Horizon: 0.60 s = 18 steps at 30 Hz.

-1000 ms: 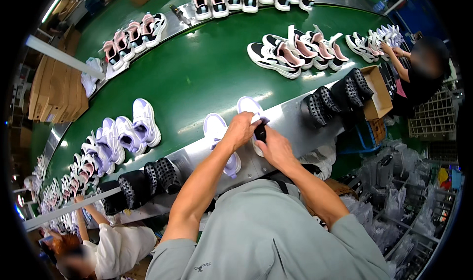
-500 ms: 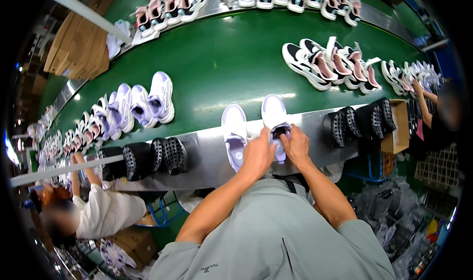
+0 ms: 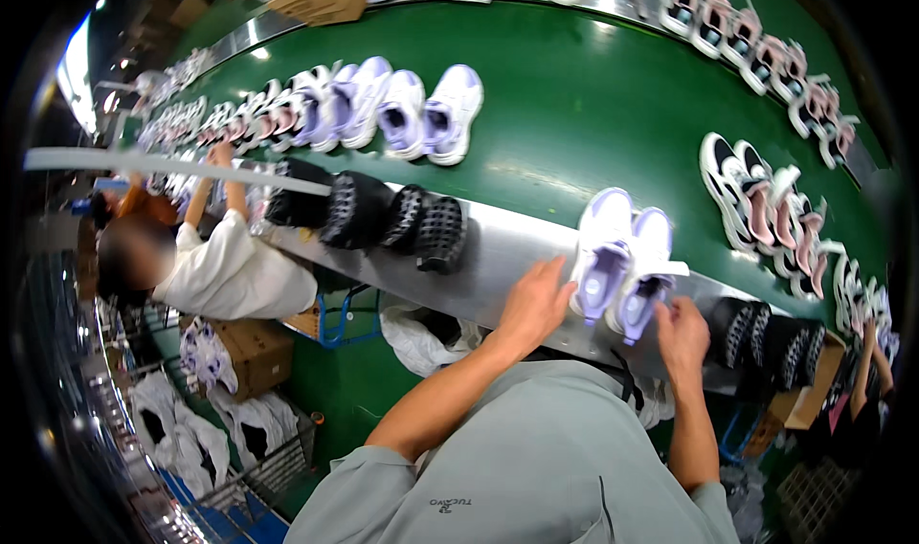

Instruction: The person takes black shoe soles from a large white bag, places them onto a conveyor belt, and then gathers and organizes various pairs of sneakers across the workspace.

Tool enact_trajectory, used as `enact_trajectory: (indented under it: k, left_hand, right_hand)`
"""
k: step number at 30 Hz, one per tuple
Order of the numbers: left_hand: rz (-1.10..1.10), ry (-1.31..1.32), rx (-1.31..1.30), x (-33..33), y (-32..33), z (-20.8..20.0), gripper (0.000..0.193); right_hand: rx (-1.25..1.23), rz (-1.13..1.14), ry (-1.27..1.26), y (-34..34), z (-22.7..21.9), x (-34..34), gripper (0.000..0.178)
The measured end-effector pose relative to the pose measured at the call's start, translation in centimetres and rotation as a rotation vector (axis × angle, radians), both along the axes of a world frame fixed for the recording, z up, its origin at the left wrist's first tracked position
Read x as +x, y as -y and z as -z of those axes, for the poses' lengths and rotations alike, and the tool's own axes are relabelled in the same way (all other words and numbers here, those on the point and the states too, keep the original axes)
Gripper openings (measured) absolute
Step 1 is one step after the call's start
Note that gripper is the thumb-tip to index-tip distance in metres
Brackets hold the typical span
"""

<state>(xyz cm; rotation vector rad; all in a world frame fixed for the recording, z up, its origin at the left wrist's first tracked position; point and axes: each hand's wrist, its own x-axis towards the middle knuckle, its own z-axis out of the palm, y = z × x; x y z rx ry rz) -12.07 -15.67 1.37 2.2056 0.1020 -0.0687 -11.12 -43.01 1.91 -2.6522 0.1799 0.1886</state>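
Two white and lilac sneakers stand side by side on the metal edge strip, toes pointing away from me: a left sneaker (image 3: 605,247) and a right sneaker (image 3: 649,266). A white strap (image 3: 667,268) sticks out to the right from the right one. Beside the left sneaker's heel is my left hand (image 3: 536,305), fingers apart and holding nothing; whether its fingertips touch the shoe is hard to see. My right hand (image 3: 683,338) is just right of the other sneaker's heel, loosely curled and open, with nothing in it.
Black studded forms (image 3: 440,233) stand left on the metal strip (image 3: 512,247), more black forms (image 3: 766,343) right. Sneaker rows (image 3: 369,104) line the green table (image 3: 536,94); pink-lined shoes (image 3: 756,199) stand far right. A co-worker in white (image 3: 244,271) works at left, another person at far right.
My view has swung left, so the scene sits further right. Both hands have let go of the right sneaker and spread apart. The two sneakers stand closer together.
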Motion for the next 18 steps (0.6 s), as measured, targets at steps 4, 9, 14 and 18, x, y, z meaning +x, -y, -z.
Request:
enact_trajectory:
  k: [4,9,14,18]
  left_hand:
    - [-0.28,0.313,0.514,-3.0,-11.4,-5.0,0.016]
    - [-0.487,0.223,0.782,-3.4,-20.9,0.3,0.037]
    - [-0.445,0.155,0.684,-3.0,-21.3,-0.3,0.042]
    - [-0.443,0.38,0.537,-4.3,-17.3,-9.4,0.041]
  right_hand:
    - [0.248,0.08,-0.023,-2.6,-5.2,-1.1,0.021]
    - [0.424,-0.108,-0.03,-9.1,-4.8,-1.6,0.018]
    - [0.3,-0.213,-0.075,-13.1,-5.4,-1.8,0.018]
    - [0.455,-0.113,-0.07,-16.8,-6.3,-1.5,0.023]
